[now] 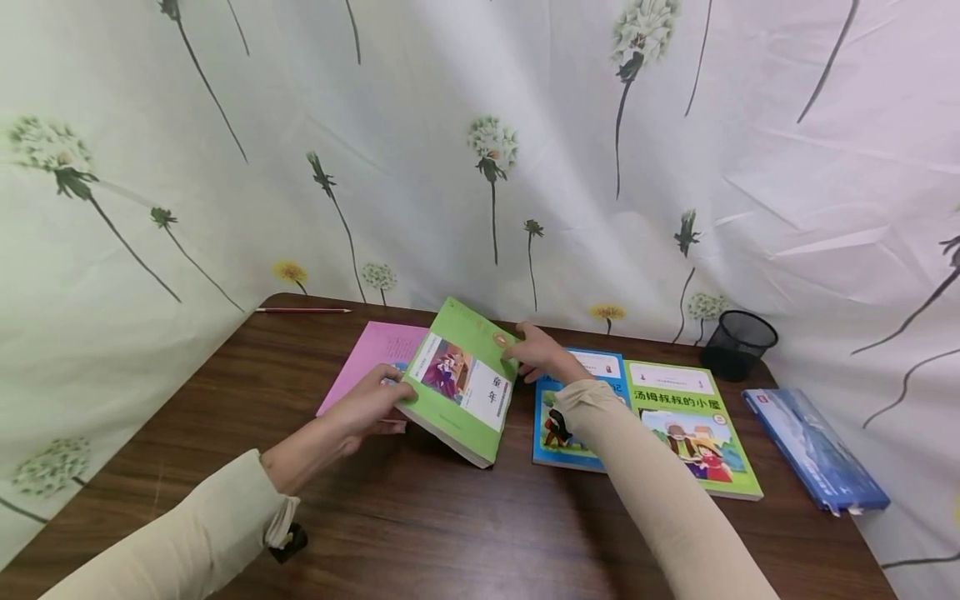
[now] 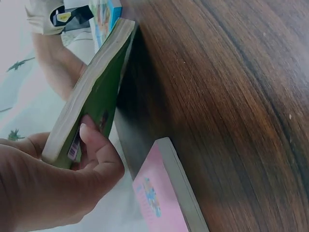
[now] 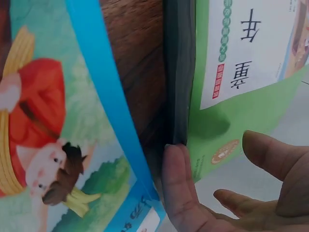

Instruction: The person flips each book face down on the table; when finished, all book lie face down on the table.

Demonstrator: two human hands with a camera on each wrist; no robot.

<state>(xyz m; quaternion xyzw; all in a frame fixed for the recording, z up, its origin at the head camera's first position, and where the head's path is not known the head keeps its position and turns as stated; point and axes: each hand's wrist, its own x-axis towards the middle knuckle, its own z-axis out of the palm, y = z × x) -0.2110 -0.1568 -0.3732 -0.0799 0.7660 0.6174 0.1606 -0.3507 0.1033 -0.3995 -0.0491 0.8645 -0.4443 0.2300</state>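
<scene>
A green book (image 1: 457, 367) with a picture and a white title panel is tilted up off the table. My left hand (image 1: 369, 402) grips its lower left corner, thumb on the cover; in the left wrist view, curled fingers (image 2: 99, 145) lie against the underside. At the opposite edge is my right hand (image 1: 546, 354). In the right wrist view one fingertip (image 3: 175, 152) is right at the book's spine, and the thumb stands spread over the green cover (image 3: 217, 140). A pink book (image 1: 372, 358) lies partly hidden behind the left hand and the green book.
Right of the green book lie a blue book (image 1: 551, 446), partly covered by the right arm, and a light green book (image 1: 678, 379). Farther right are a thick blue book (image 1: 817, 450) and a black mesh cup (image 1: 738, 342). A pencil (image 1: 303, 311) lies along the back edge.
</scene>
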